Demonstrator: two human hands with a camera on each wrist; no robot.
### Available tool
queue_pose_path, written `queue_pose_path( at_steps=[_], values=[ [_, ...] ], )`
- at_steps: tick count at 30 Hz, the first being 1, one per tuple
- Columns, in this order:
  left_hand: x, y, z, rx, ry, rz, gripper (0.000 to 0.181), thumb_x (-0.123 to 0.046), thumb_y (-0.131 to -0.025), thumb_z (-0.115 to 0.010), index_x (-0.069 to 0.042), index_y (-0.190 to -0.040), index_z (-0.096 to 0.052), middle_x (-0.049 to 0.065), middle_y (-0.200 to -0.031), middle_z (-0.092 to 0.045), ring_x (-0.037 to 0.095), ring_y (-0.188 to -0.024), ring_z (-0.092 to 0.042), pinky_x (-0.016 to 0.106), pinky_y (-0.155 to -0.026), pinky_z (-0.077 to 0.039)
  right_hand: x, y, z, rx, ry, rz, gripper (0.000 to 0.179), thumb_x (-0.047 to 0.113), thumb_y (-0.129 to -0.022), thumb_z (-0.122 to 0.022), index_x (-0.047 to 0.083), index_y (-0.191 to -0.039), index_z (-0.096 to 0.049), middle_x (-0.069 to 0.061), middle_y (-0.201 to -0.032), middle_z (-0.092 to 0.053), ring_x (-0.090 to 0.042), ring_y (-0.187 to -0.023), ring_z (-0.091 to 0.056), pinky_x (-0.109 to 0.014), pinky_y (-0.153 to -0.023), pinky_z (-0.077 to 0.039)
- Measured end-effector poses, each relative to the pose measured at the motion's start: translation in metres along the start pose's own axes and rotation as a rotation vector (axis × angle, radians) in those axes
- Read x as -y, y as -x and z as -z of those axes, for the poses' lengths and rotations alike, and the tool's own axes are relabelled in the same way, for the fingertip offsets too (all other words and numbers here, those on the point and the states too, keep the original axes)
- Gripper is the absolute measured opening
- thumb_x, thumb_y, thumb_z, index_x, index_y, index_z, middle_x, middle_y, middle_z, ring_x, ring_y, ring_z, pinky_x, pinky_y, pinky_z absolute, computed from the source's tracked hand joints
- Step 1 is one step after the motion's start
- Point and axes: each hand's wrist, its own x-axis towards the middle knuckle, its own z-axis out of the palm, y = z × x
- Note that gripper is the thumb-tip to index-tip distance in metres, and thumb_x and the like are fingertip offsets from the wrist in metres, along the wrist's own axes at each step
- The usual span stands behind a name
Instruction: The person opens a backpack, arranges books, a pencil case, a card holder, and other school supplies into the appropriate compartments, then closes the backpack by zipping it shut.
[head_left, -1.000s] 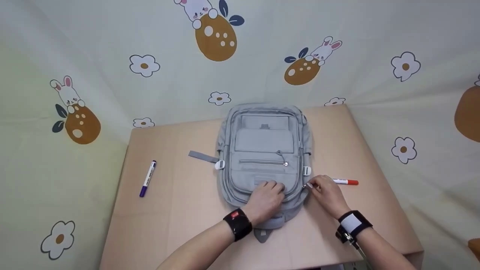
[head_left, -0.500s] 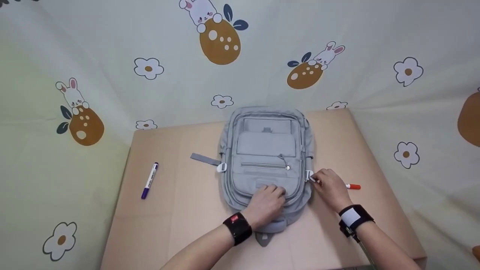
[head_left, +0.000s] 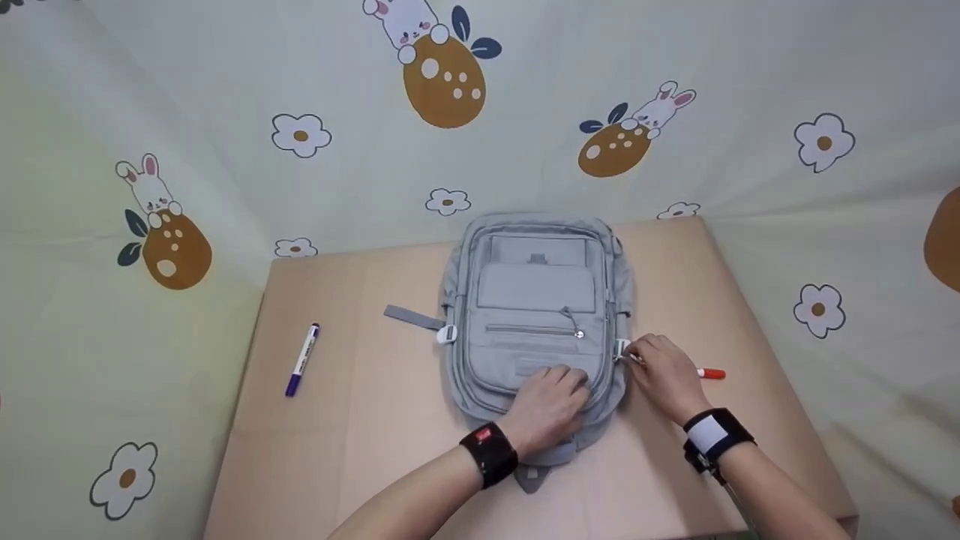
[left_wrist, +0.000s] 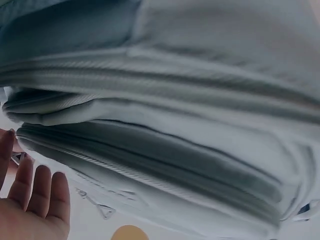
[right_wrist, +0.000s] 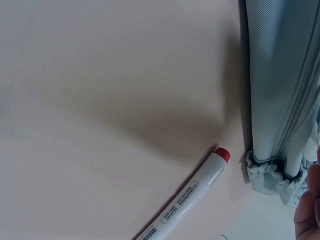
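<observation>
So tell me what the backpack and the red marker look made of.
Backpack: grey woven fabric, matte; a twill weave and gathered elastic edge show in the right wrist view. Red marker: probably smooth, slightly glossy white plastic barrel with a printed label and red end.

purple marker left on table; red marker right; bunny-print backdrop

- Backpack: flat on table, centre, toward rear edge.
- Marker: on table, well left of backpack.
- Second marker: on table, just right of backpack.
</observation>
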Motion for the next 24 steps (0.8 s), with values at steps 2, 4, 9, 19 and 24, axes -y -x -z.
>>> queue_pose_path(
  at_steps=[2, 4, 9, 19, 24],
  values=[
    [-0.004, -0.010, -0.003, -0.046, -0.024, -0.021, 0.022, -0.039, -0.093, -0.065, -0.022, -0.104, -0.073, -0.002, -0.124, -0.061, 0.018, -0.111, -0.056, 0.032, -0.090, -0.048, 0.001, -0.001, 0.002, 0.006, -0.006, -0.021, 0.015, 0.008, -0.086, -0.082, 0.007, -0.096, -0.070, -0.005, -0.092, -0.065, -0.025, -0.085, -0.062, -0.040, -0.072, -0.053],
    [-0.008, -0.022, -0.006, -0.062, -0.064, -0.023, 0.021, -0.038, -0.097, -0.060, -0.022, -0.102, -0.072, -0.002, -0.125, -0.061, 0.019, -0.113, -0.054, 0.034, -0.095, -0.046, 0.003, -0.001, 0.003, 0.014, -0.015, -0.047, 0.014, 0.009, -0.087, -0.081, 0.007, -0.096, -0.070, -0.004, -0.093, -0.065, -0.024, -0.086, -0.062, -0.040, -0.073, -0.053],
    [-0.015, -0.051, -0.012, 0.046, -0.161, 0.051, 0.029, -0.044, -0.098, -0.054, -0.021, -0.104, -0.071, -0.001, -0.123, -0.061, 0.022, -0.120, -0.051, 0.040, -0.106, -0.040, 0.007, -0.001, 0.005, 0.031, -0.039, -0.104, 0.013, 0.011, -0.089, -0.080, 0.008, -0.098, -0.070, -0.004, -0.094, -0.066, -0.023, -0.088, -0.062, -0.040, -0.074, -0.054],
    [-0.020, -0.065, -0.014, 0.117, -0.183, 0.081, 0.026, -0.041, -0.096, -0.057, -0.023, -0.098, -0.076, -0.003, -0.115, -0.060, 0.019, -0.110, -0.052, 0.037, -0.098, -0.044, -0.001, -0.005, 0.007, 0.028, -0.028, -0.076, 0.012, 0.012, -0.089, -0.080, 0.008, -0.096, -0.070, -0.003, -0.092, -0.066, -0.023, -0.086, -0.062, -0.040, -0.073, -0.053],
    [-0.021, -0.063, -0.015, 0.092, -0.148, 0.105, 0.025, -0.037, -0.097, -0.057, -0.023, -0.090, -0.075, -0.004, -0.113, -0.058, 0.017, -0.103, -0.053, 0.033, -0.090, -0.046, -0.012, -0.019, 0.005, 0.047, -0.044, -0.087, 0.011, 0.011, -0.090, -0.078, 0.007, -0.097, -0.070, -0.005, -0.094, -0.067, -0.026, -0.089, -0.063, -0.043, -0.076, -0.053]
  ],
)
